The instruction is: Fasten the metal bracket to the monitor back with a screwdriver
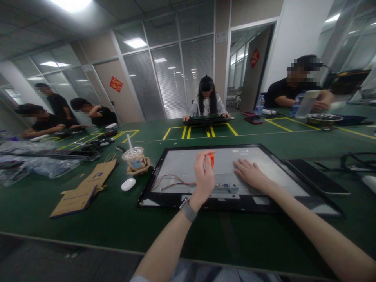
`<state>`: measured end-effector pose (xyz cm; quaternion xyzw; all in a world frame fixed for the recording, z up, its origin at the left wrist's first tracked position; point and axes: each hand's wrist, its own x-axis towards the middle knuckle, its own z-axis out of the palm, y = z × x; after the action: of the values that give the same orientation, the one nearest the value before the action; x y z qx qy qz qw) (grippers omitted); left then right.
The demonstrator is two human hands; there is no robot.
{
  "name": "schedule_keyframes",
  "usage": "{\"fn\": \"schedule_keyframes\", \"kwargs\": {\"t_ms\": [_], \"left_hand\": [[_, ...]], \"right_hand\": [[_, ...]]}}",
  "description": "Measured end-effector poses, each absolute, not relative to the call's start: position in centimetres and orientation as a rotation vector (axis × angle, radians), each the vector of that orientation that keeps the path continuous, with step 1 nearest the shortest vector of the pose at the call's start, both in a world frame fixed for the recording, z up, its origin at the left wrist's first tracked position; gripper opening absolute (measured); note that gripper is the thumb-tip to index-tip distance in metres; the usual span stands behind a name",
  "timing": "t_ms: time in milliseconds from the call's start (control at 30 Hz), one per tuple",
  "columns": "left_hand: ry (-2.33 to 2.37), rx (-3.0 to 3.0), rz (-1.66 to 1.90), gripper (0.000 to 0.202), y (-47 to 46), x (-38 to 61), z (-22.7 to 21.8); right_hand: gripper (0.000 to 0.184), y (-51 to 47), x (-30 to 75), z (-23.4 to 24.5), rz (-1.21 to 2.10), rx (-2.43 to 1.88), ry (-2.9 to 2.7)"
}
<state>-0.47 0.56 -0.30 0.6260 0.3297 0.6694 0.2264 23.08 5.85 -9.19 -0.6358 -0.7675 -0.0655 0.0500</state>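
Observation:
A flat display panel [176, 164] with a black frame lies back side up on the green table in front of me. My left hand [205, 176], with a watch on the wrist, is closed around an orange-handled screwdriver [212, 159] over the panel's middle; its tip is hidden behind the hand. Just right of that hand, a metal bracket with a circuit board [225, 190] sits near the panel's lower edge. Thin red and black wires [173, 186] run left from it. My right hand [251, 174] rests flat on the panel's back, fingers spread, holding nothing.
Left of the panel stand an iced drink cup [135, 158] in a carrier, a white mouse [128, 184] and a brown paper bag [85, 188]. A black flat slab [317, 176] and cables lie on the right. Several people sit around the table [111, 231].

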Motion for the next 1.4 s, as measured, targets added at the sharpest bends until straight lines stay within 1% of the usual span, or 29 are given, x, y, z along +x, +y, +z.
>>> {"fn": "schedule_keyframes", "kwargs": {"t_ms": [167, 300, 400, 767, 1000, 1067, 1300, 1400], "left_hand": [[0.912, 1.694, 1.823, 0.029, 0.57, -0.43, -0.40], [0.894, 1.744, 1.918, 0.020, 0.54, -0.39, -0.17], [0.916, 1.744, 1.962, 0.018, 0.51, -0.38, 0.03], [0.919, 1.675, 1.844, 0.029, 0.65, -0.39, -0.37], [0.916, 1.763, 1.945, 0.012, 0.61, -0.35, -0.14], [0.925, 1.763, 1.942, 0.013, 0.60, -0.38, -0.09], [0.889, 1.668, 1.832, 0.028, 0.51, -0.28, -0.18], [0.890, 1.652, 1.817, 0.029, 0.57, -0.25, -0.33]], "right_hand": [[0.060, 5.67, 22.95, -8.79, -0.176, -1.945, -2.349], [0.060, 5.53, 22.84, -8.54, -0.165, -1.960, -2.358], [0.060, 5.58, 22.83, -8.66, -0.169, -1.962, -2.352], [0.060, 5.79, 23.04, -8.91, -0.180, -1.945, -2.355], [0.058, 5.47, 22.65, -8.48, -0.165, -1.970, -2.338], [0.058, 5.50, 22.68, -8.52, -0.161, -1.973, -2.329], [0.061, 5.70, 22.99, -8.87, -0.143, -1.952, -2.332], [0.062, 5.72, 23.09, -8.93, -0.156, -1.942, -2.337]]}}
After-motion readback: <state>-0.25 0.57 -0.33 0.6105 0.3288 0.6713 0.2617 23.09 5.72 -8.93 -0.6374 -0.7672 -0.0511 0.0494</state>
